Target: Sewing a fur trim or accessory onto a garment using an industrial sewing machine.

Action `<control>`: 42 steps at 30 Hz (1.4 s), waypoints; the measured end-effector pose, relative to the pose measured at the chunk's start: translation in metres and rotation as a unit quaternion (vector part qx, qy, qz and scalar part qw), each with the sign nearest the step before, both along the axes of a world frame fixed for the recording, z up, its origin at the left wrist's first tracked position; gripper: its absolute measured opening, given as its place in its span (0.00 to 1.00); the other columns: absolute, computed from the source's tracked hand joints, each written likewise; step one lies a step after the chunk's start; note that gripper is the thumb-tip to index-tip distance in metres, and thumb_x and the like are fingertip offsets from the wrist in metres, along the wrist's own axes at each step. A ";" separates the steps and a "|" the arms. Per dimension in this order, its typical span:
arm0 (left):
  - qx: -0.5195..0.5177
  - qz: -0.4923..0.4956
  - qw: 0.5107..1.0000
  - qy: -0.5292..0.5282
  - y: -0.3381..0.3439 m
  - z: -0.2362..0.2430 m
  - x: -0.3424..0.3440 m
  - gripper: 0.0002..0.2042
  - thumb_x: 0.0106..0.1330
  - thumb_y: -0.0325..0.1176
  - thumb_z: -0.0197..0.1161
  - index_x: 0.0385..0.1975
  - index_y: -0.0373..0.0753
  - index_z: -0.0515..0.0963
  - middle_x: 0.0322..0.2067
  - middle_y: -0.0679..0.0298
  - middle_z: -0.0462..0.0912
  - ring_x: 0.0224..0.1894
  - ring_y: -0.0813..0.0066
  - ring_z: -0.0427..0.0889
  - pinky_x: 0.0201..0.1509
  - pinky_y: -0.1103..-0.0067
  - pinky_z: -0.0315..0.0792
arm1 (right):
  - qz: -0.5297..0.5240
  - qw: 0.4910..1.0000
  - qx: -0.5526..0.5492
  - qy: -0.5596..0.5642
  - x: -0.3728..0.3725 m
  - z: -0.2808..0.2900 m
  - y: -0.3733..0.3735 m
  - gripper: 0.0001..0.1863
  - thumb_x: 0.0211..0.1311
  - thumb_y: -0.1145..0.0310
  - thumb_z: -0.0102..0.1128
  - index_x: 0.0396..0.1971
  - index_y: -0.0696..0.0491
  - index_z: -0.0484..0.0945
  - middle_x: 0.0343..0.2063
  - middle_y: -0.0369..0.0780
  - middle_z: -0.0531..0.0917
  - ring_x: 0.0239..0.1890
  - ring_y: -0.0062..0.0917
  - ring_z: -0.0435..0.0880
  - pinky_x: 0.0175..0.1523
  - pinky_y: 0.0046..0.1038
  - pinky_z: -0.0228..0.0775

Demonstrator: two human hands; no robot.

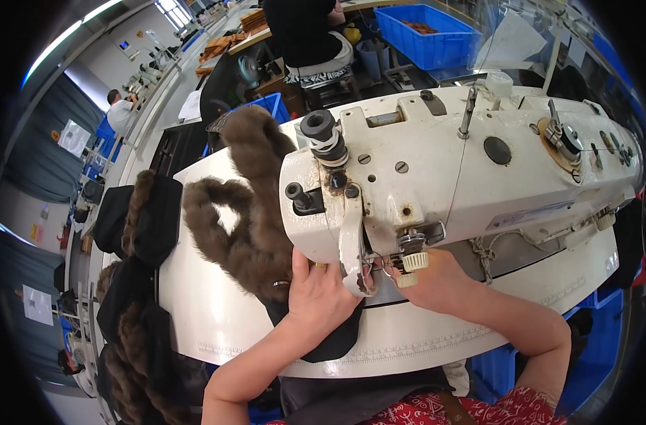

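Observation:
A white sewing machine stands across the white table, its needle end between my hands. My left hand is closed on dark cloth trimmed with brown fur, at the left of the presser area; some fingertips are hidden behind the machine head. Fluffy brown fur strips run from there up the table in a loop. My right hand sits at the needle's right with its fingers bent together. The tension dials and machine head cover its fingertips, so what they pinch cannot be made out.
Black pieces with brown fur trim are heaped along the table's left edge. Blue bins stand behind the machine and at the lower right. A seated person is beyond the machine; another person is at far left.

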State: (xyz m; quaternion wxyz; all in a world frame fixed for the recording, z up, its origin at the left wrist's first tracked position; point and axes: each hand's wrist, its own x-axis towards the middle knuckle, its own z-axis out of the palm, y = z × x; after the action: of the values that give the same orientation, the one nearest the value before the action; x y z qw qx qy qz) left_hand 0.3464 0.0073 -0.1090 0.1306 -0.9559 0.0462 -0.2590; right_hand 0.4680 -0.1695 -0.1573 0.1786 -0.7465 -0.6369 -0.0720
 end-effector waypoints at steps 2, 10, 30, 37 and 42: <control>0.003 0.012 1.000 0.008 -0.005 0.002 -0.003 0.10 0.51 0.41 0.69 0.30 0.45 0.85 0.38 0.59 0.82 0.45 0.56 0.78 0.55 0.55 0.64 | 0.014 1.000 0.012 -0.020 0.001 -0.002 -0.001 0.09 0.44 0.70 0.61 0.27 0.56 0.77 0.37 0.43 0.84 0.31 0.28 0.83 0.35 0.28 0.76; 0.009 0.013 1.000 -0.016 -0.008 0.003 -0.008 0.09 0.52 0.40 0.70 0.30 0.45 0.85 0.39 0.59 0.81 0.46 0.56 0.77 0.60 0.54 0.62 | 0.043 0.997 0.065 -0.009 0.000 0.001 0.000 0.11 0.45 0.70 0.61 0.31 0.57 0.78 0.36 0.41 0.83 0.28 0.27 0.81 0.35 0.28 0.74; 0.024 -0.022 0.995 0.091 0.018 0.004 -0.021 0.14 0.56 0.52 0.68 0.36 0.53 0.83 0.38 0.77 0.79 0.42 0.78 0.77 0.45 0.64 0.57 | 0.076 0.994 0.051 0.052 0.003 0.006 -0.001 0.05 0.45 0.71 0.59 0.22 0.54 0.72 0.27 0.40 0.79 0.28 0.31 0.81 0.35 0.31 0.74; 0.082 -0.027 0.991 0.104 0.004 0.006 -0.025 0.15 0.53 0.50 0.69 0.38 0.53 0.84 0.41 0.71 0.79 0.46 0.69 0.77 0.50 0.56 0.57 | 0.063 0.996 0.035 0.058 -0.002 0.005 -0.006 0.07 0.47 0.71 0.58 0.27 0.56 0.76 0.34 0.42 0.83 0.33 0.29 0.83 0.41 0.30 0.76; 0.099 -0.024 0.988 0.120 -0.002 0.008 -0.027 0.16 0.54 0.51 0.68 0.40 0.53 0.85 0.43 0.67 0.79 0.50 0.67 0.77 0.59 0.44 0.53 | 0.085 0.995 0.031 0.031 0.001 0.009 -0.010 0.11 0.51 0.70 0.58 0.34 0.58 0.79 0.42 0.44 0.85 0.38 0.29 0.85 0.45 0.29 0.77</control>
State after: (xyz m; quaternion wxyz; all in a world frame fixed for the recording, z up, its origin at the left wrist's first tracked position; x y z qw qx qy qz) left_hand 0.3191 0.0049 -0.1006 0.2119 -0.9609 0.1101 -0.1401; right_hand 0.4690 -0.1793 -0.1486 0.2272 -0.6852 -0.6899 -0.0532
